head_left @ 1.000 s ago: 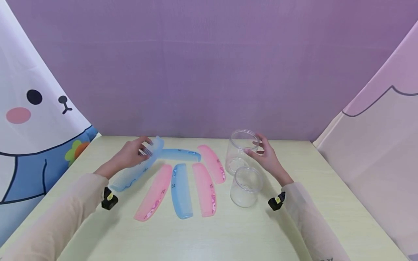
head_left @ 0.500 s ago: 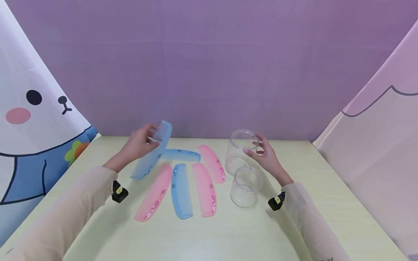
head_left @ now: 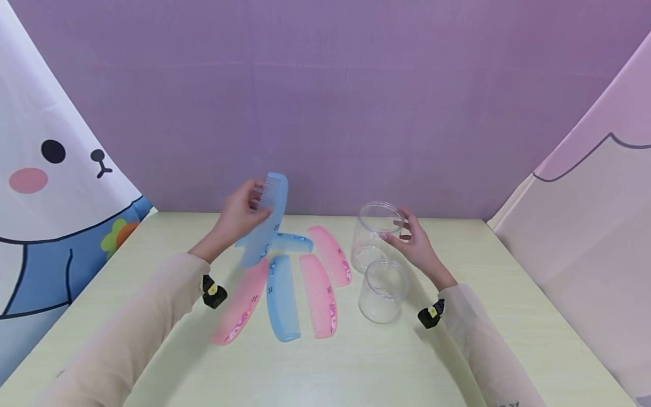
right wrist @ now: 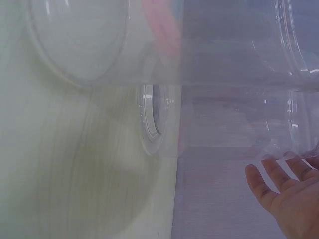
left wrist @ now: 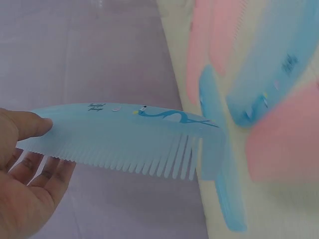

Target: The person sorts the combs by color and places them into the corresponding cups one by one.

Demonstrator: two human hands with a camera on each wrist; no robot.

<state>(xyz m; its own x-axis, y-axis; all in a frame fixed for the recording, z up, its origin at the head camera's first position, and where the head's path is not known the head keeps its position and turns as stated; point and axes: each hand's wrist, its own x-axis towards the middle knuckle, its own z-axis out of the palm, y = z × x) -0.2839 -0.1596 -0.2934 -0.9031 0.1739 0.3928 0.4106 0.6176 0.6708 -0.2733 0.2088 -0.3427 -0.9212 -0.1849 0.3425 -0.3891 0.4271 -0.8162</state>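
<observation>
In the head view my left hand (head_left: 238, 213) pinches a translucent blue comb (head_left: 274, 219) between thumb and fingers, raised and tilted above the table. The left wrist view shows that comb (left wrist: 119, 132) with its thumb side up, teeth downward and a blue flamingo print along its back. My right hand (head_left: 414, 243) grips the upper side of a tall clear plastic jar (head_left: 360, 249), which stands upright near the table's back edge. Its fingertips (right wrist: 271, 167) meet the jar wall in the right wrist view. A second clear jar (head_left: 381, 308) stands upright just in front.
Under the raised comb lies a crosswise blue comb (head_left: 295, 243). Nearer me lie a pink comb (head_left: 239, 308), a blue comb (head_left: 283, 299) and a pink comb (head_left: 319, 297). Another pink comb (head_left: 330, 255) lies beside the tall jar. A purple cloth (head_left: 325, 113) hangs behind the table.
My left hand has lifted the blue comb and carried it rightward, turning it more upright, over the crosswise comb. My right hand and both jars have stayed put.
</observation>
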